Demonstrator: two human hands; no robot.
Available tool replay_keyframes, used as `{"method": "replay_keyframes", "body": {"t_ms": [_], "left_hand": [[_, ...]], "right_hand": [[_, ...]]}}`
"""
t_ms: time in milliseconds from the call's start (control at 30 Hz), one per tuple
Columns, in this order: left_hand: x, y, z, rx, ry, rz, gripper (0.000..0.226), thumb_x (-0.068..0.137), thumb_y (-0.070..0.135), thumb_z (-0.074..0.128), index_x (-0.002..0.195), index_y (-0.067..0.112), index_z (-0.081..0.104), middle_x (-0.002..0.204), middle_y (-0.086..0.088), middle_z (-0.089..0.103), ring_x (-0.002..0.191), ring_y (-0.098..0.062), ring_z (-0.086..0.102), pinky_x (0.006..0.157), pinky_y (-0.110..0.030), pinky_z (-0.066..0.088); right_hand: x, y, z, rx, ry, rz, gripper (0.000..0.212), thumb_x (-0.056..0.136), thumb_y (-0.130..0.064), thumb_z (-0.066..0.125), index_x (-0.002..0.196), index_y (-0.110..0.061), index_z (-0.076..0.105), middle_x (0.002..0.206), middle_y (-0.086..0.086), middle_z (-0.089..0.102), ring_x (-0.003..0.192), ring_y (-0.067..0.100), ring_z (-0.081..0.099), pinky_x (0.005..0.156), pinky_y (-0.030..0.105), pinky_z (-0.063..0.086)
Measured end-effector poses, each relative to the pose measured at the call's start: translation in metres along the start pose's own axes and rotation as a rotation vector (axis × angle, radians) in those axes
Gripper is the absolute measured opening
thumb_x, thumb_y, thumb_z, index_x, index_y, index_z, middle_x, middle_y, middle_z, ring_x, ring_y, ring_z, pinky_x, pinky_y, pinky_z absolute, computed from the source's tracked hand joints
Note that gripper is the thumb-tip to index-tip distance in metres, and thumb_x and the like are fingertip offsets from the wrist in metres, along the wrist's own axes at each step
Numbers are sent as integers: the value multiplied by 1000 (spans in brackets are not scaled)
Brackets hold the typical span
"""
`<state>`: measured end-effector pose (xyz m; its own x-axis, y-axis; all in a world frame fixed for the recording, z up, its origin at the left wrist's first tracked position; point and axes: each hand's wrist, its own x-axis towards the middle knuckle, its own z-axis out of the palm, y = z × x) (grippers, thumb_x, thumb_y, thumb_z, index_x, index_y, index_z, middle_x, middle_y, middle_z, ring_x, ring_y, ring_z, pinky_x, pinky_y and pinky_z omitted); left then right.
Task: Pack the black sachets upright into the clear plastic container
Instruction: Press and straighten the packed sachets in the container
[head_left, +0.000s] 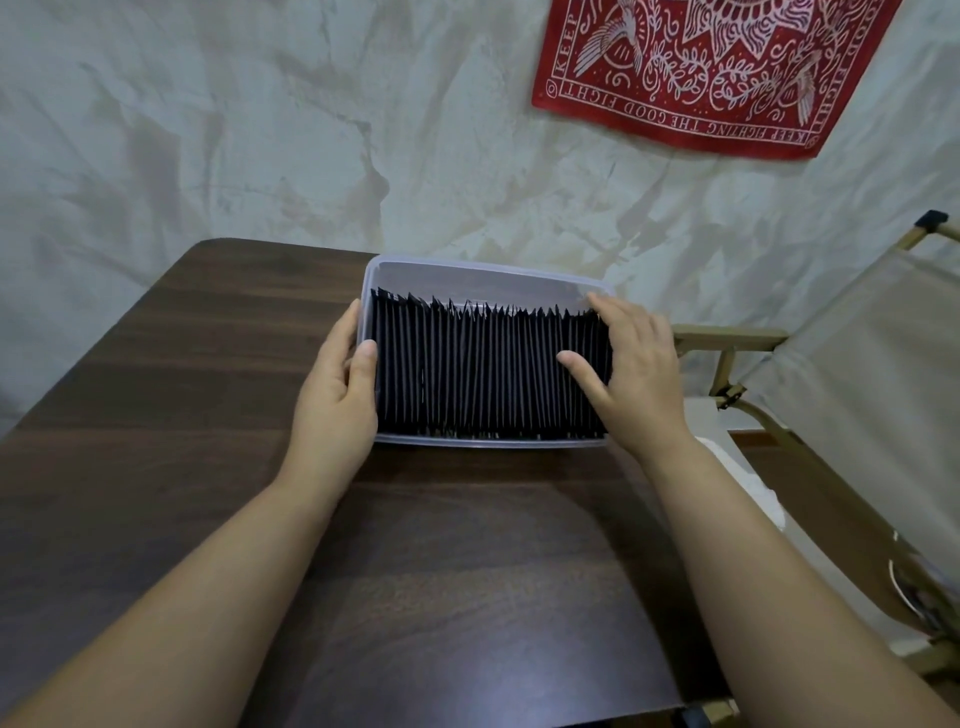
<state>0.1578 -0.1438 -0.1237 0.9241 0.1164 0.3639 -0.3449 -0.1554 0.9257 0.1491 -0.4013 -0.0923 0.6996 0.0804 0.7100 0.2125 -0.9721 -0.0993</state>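
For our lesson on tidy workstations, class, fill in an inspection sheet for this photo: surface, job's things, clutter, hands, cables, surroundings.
Surface: dark wooden table, with the container near its far edge.
Job's things: clear plastic container, filled with black sachets standing upright in one row.
Clutter: nothing seen.
Hands: left hand holds the container's left end, thumb over the rim; right hand lies on the sachets at the right end, fingers spread.
Cables: nothing seen.
Surroundings: mottled pale wall, red patterned cloth hanging on it, folding canvas chair at right.
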Motion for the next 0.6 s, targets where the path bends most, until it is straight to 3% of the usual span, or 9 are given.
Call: {"method": "replay_keyframes", "body": {"t_ms": [100,200,300,600], "left_hand": [[0,-1,0,-3,2,-5,43,106,18,37,148,24,38,142,20,40,121,16,33,91,10,24],[0,0,1,0,-1,2,43,106,17,37,148,23,38,140,21,39,121,17,33,91,10,23],[0,0,0,-3,-1,-2,43,106,18,37,148,23,38,140,21,39,120,18,32,90,11,23],[1,1,0,3,-2,-7,43,106,19,37,149,23,37,139,21,38,117,21,31,87,12,22]], "right_hand": [[-7,-4,1,-56,-8,27,65,90,-52,39,139,-9,43,141,6,48,121,26,36,100,31,24],[-12,-6,2,-79,-140,67,73,90,-57,22,149,-15,22,157,-5,15,140,17,10,111,35,13],[-13,-7,1,-95,-218,84,75,89,-61,12,150,-18,3,152,-14,-11,144,12,-11,116,37,2],[-24,-11,1,-76,-343,41,77,83,-72,-8,143,-24,-14,154,-10,-20,141,7,-26,114,26,-18]]}}
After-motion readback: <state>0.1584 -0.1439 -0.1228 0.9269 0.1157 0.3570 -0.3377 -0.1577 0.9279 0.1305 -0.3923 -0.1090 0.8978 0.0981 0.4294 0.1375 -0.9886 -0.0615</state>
